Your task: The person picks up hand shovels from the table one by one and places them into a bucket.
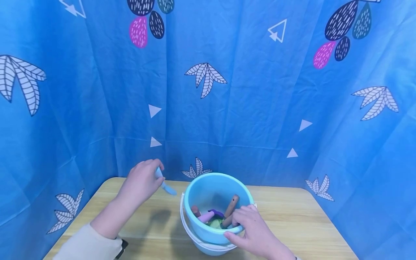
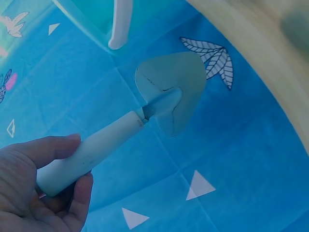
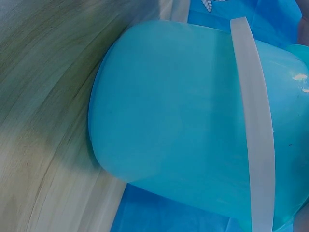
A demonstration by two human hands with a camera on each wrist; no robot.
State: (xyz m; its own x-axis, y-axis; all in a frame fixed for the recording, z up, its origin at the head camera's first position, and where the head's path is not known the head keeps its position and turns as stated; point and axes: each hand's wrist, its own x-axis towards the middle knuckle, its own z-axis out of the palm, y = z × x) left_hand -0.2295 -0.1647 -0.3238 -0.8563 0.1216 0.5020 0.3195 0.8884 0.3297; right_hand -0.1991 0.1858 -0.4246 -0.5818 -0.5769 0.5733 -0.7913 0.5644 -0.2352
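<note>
My left hand (image 1: 144,180) holds a small light blue trowel (image 2: 106,142) by its handle, to the left of the bucket and above the table. In the left wrist view, the thumb and fingers wrap the handle's end and the blade points away. A turquoise bucket (image 3: 169,106) sits on the table, its white carrying handle (image 3: 256,125) hanging down the side. My right hand (image 1: 251,227) grips the bucket's near right rim, thumb outside and fingers over the edge. Inside the bucket lie a brown handle (image 1: 232,206), a lilac handle (image 1: 206,216) and other pieces, partly hidden by the wall.
The wooden table (image 1: 286,216) extends around the bucket, with rounded far corners. Blue patterned cloth (image 1: 247,108) hangs behind it and along both sides, close to the table's edges.
</note>
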